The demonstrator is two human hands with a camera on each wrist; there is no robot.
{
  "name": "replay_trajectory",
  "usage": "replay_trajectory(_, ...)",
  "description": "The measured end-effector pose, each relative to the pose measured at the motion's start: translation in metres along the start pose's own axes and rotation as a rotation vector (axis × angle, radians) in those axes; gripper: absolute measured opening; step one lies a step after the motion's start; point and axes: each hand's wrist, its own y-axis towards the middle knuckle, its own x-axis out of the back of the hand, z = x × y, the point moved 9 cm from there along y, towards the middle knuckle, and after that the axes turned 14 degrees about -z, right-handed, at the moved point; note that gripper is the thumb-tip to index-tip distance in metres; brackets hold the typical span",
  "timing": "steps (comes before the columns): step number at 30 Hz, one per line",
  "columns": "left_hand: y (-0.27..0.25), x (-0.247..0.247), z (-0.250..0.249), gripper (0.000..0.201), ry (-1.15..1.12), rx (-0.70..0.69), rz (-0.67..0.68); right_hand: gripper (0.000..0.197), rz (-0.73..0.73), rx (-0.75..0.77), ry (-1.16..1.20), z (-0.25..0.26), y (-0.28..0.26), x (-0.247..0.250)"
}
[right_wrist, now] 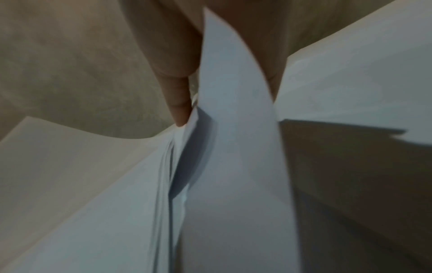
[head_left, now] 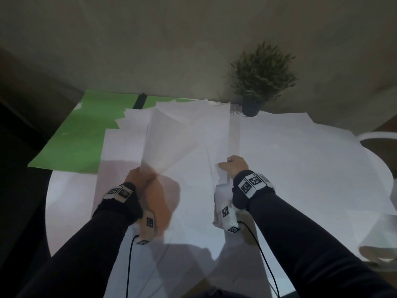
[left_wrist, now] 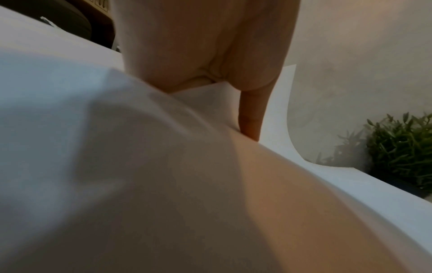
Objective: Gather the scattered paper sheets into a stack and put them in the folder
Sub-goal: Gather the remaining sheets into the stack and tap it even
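Several white paper sheets (head_left: 184, 134) are held fanned and lifted above the round white table (head_left: 71, 203). My left hand (head_left: 139, 179) grips the lower left corner of the fan; its thumb (left_wrist: 250, 120) presses on the top sheet (left_wrist: 163, 184). My right hand (head_left: 234, 166) pinches the lower right edge of the bundle, a finger (right_wrist: 180, 103) against the sheet edges (right_wrist: 168, 166). An open green folder (head_left: 86, 134) lies at the back left, partly under the sheets. More loose sheets (head_left: 300, 158) lie flat on the right.
A small potted plant (head_left: 257, 82) stands at the back of the table by the wall, also seen as the plant (left_wrist: 402, 153). A white chair back (head_left: 378, 136) is at the right. Dark floor lies to the left.
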Motion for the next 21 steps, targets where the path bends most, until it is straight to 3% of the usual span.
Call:
replay_trajectory(2,-0.005,-0.007,-0.001,0.037,-0.023,0.009,0.048,0.019,0.026,-0.006,-0.008,0.002,0.0,-0.002)
replay_trajectory(5,-0.01,-0.012,-0.006,0.038,-0.005,-0.013,0.062,0.053,0.06,-0.044,-0.079,0.0,-0.004,-0.002)
replay_trajectory(8,-0.006,-0.003,-0.003,0.04,-0.002,-0.002,-0.005,0.055,0.1,0.015,-0.301,0.002,-0.009,0.012)
replay_trajectory(11,0.002,0.013,0.007,0.04,-0.017,0.031,-0.095,0.074,0.087,0.066,-0.359,0.01,-0.01,0.039)
replay_trajectory(16,0.005,0.021,0.008,0.04,0.009,0.037,-0.121,0.048,-0.152,0.29,-0.145,0.076,-0.016,0.099)
replay_trajectory(21,0.006,0.016,-0.006,0.044,-0.122,0.048,-0.106,0.051,-0.261,0.447,0.124,0.135,-0.034,0.154)
